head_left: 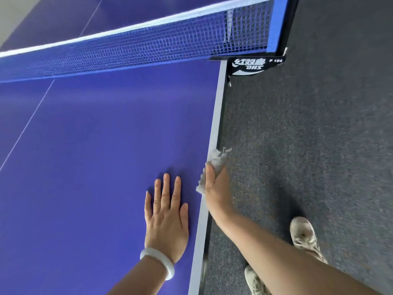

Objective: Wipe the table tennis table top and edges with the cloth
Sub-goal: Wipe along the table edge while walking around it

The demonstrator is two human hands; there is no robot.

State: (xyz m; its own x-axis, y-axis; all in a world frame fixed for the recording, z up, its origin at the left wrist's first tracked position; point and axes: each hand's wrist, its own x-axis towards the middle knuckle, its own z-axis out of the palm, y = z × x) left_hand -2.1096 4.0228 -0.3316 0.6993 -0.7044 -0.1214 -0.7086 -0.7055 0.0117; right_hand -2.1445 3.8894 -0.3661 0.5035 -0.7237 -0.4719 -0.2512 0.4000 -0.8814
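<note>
- Two hands: left hand (165, 218) flat on table (95, 145), fingers straight; right hand (214, 188) gripping one cloth (215, 159) at right edge.
- One net (136, 45) far; open blue surface leftward.

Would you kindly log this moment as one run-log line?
right hand grips cloth at table tennis table edge | left hand flat on its top
</note>
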